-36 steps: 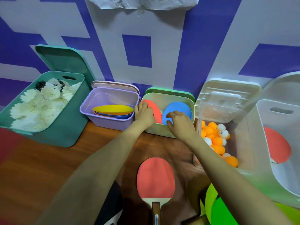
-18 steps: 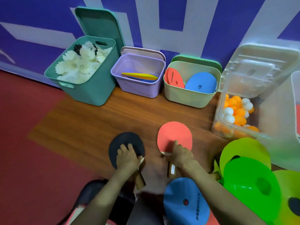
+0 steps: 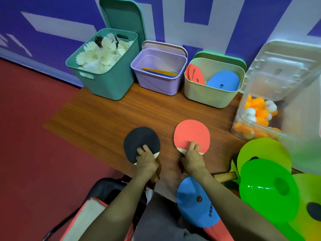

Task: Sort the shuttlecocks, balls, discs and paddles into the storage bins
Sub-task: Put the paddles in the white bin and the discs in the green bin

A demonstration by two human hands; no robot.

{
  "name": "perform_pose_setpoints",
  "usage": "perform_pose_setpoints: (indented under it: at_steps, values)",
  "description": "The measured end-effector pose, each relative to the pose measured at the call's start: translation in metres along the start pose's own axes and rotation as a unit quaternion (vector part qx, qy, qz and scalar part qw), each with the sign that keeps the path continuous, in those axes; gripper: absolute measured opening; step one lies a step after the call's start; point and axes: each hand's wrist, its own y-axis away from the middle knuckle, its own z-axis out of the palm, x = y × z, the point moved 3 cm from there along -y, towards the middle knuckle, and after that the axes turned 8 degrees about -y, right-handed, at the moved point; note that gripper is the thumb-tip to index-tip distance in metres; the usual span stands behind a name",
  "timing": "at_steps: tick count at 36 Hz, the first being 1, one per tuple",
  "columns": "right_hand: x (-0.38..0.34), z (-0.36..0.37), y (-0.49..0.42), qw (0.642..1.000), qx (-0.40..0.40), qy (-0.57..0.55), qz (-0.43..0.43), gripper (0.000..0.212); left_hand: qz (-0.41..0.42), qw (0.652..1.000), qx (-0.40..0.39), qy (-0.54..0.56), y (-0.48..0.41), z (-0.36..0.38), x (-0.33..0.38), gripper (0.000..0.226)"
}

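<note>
1. Your left hand (image 3: 146, 159) grips the round black-rubber table-tennis paddle (image 3: 140, 141) at the neck, with its fingers reaching onto the face. Your right hand (image 3: 191, 158) grips the round red-rubber paddle (image 3: 191, 131) the same way, forefinger laid straight along the rubber. Both blades lie flat on the wood-grain floor (image 3: 104, 119), side by side and apart.
2. The step in hand, as I judge it, is picking up two paddles at once for the pale green plastic bin (image 3: 208, 96), where red and blue paddles already stand on edge.
3. Next you need to lift both, carry them forward and slightly right, and slot them in beside those. Keep clear of the lilac bin (image 3: 156, 86) of flat discs just to its left.
4. Left to sort are a blue-faced paddle (image 3: 192, 202) under your right forearm and the bright green plastic discs (image 3: 271, 188) on your right.
5. Dark lettering runs along the blue-faced paddle's edge, and a pale label sits on the teal shuttlecock bin (image 3: 107, 87). Both are too blurred to read.
</note>
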Motion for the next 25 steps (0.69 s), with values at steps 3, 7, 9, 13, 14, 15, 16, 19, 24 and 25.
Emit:
perform_pose_setpoints:
  at_steps: [3, 7, 9, 13, 14, 15, 16, 19, 24, 25]
  values:
    - [0.0, -0.004, 0.0, 1.0, 0.017, -0.01, -0.003, 0.052, -0.013, 1.0, 0.011, 0.023, 0.001, -0.004, 0.002, 0.079]
    - [-0.008, -0.015, 0.002, 0.998, 0.048, -0.039, -0.016, 0.047, -0.034, 0.995, 0.032, 0.088, 0.001, -0.017, 0.005, 0.077]
    - [-0.014, -0.025, 0.002, 0.996, 0.063, -0.062, -0.022, 0.043, -0.012, 0.994, 0.042, 0.105, 0.0, -0.025, 0.008, 0.069]
    - [-0.022, -0.051, 0.002, 0.989, 0.043, -0.132, -0.051, 0.049, 0.054, 0.987, 0.089, 0.125, 0.006, -0.038, 0.024, 0.057]
    - [-0.024, -0.059, 0.003, 0.984, 0.049, -0.157, -0.072, 0.05, 0.078, 0.982, 0.112, 0.128, 0.011, -0.042, 0.031, 0.055]
    - [-0.025, -0.067, 0.005, 0.977, 0.061, -0.181, -0.095, 0.051, 0.106, 0.976, 0.137, 0.132, 0.016, -0.046, 0.038, 0.053]
    - [-0.027, -0.077, 0.007, 0.969, 0.078, -0.202, -0.119, 0.051, 0.138, 0.967, 0.166, 0.135, 0.021, -0.052, 0.047, 0.053]
    - [-0.024, -0.112, 0.011, 0.941, 0.155, -0.232, -0.19, 0.051, 0.225, 0.93, 0.242, 0.159, 0.033, -0.071, 0.077, 0.059]
    - [-0.006, -0.184, 0.013, 0.911, 0.284, -0.201, -0.222, 0.053, 0.334, 0.891, 0.27, 0.146, 0.055, -0.104, 0.143, 0.059]
    - [0.001, -0.197, 0.014, 0.907, 0.302, -0.196, -0.217, 0.052, 0.352, 0.884, 0.269, 0.148, 0.06, -0.107, 0.157, 0.058]
